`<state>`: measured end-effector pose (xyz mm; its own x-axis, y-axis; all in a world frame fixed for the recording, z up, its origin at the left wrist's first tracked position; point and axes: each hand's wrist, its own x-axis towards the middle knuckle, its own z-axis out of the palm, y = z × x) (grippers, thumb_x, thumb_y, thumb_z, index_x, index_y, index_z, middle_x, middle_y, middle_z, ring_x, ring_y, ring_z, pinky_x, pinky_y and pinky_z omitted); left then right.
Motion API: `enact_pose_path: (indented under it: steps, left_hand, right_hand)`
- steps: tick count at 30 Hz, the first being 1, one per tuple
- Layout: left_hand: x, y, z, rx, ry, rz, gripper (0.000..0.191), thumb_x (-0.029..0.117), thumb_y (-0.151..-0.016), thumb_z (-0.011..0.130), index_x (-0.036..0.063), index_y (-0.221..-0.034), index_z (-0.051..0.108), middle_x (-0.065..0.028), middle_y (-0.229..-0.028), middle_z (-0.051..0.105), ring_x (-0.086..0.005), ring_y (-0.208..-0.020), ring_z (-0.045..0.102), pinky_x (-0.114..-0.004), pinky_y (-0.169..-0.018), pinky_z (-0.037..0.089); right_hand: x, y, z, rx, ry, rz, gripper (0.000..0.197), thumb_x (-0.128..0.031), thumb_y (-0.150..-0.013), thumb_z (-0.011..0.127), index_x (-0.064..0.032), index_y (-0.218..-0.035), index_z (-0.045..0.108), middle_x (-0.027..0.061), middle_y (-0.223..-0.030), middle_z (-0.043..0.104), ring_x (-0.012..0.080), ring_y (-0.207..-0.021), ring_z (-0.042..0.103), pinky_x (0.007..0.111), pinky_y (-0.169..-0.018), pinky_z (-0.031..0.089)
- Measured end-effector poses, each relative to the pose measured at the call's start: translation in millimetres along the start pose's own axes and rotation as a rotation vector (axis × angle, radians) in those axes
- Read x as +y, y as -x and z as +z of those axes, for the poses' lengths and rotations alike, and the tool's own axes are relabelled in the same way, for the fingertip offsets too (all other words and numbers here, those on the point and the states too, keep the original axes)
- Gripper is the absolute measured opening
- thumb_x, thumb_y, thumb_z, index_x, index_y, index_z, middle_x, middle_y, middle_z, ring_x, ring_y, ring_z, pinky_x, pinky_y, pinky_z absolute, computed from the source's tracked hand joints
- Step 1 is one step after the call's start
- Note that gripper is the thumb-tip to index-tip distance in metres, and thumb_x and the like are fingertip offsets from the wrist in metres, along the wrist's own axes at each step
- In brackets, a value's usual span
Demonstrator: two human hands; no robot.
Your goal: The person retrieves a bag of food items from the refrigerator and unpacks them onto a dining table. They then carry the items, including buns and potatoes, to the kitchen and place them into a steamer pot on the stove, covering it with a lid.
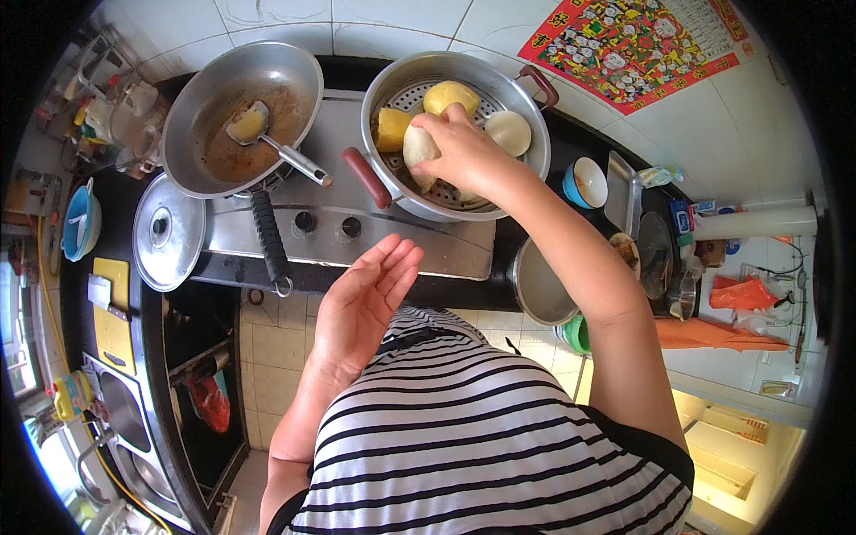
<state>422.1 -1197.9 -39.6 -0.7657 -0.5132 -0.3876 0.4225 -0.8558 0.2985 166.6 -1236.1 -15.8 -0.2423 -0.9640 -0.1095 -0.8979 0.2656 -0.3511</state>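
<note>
My right hand (461, 150) reaches into a metal steamer pot (457, 207) and grips a pale steamed bun (420, 148) between thumb and fingers. Around it on the perforated steamer plate (495, 100) lie a yellow piece of food (452, 98), a cut yellow chunk (392, 130) and another white bun (508, 132). Part of the plate is hidden behind my hand. My left hand (364, 301) is held palm up in front of the stove, with nothing in it and its fingers slightly spread.
A wok (287, 73) with a metal spatula (294, 157) stands on the left of the stove (414, 244), its wrapped handle jutting forward. Beside it leans a pot lid (170, 247). A blue bowl (586, 182) and a metal pan (545, 281) sit to the right. A cleaver (100, 292) rests on a yellow cutting board (115, 341).
</note>
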Motion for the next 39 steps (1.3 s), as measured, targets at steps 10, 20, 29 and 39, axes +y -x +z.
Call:
enact_pose_path:
  steps: [10,20,29,39]
  left_hand:
    - [16.1,1.1,5.6,-0.191,0.333,0.008,0.066,0.039,-0.102,0.043,-0.0071,-0.147,0.031,-0.0267,-0.153,0.032,-0.0374,-0.144,0.031,-0.047,-0.119,0.028]
    - [18.7,5.0,5.7,-0.215,0.257,0.05,0.066,0.041,-0.102,0.041,-0.0067,-0.147,0.031,-0.0256,-0.154,0.031,-0.0372,-0.145,0.029,-0.047,-0.119,0.026]
    - [26.8,12.9,10.9,-0.169,-0.001,0.258,0.055,0.027,-0.103,0.043,-0.0036,-0.148,0.033,-0.0224,-0.151,0.038,-0.0321,-0.142,0.036,-0.043,-0.119,0.029]
    - [53.8,-4.0,48.7,-0.105,-0.287,0.284,0.038,0.003,-0.099,0.041,-0.0019,-0.137,0.046,-0.0126,-0.117,0.064,-0.0159,-0.097,0.064,-0.026,-0.085,0.054]
  right_hand:
    - [-28.9,-7.9,-9.1,-0.049,0.366,-0.115,0.046,-0.024,-0.077,0.079,0.0028,-0.11,0.062,0.019,-0.118,0.055,0.0357,-0.108,0.061,0.045,-0.091,0.051]
    - [-11.7,-30.5,-3.3,-0.132,0.312,-0.1,0.047,-0.029,-0.078,0.079,0.0046,-0.108,0.065,0.0225,-0.115,0.054,0.0378,-0.105,0.061,0.045,-0.091,0.05]
    - [-23.9,1.4,-40.4,0.415,0.017,-0.207,0.039,-0.031,-0.088,0.069,-0.0027,-0.115,0.067,0.0205,-0.118,0.062,0.0344,-0.099,0.067,0.042,-0.085,0.054]
    - [-0.1,176.4,-20.6,0.683,-0.823,0.133,0.02,-0.009,-0.098,0.059,-0.0022,-0.116,0.065,0.0075,-0.102,0.07,0.0092,-0.079,0.065,0.022,-0.069,0.052]
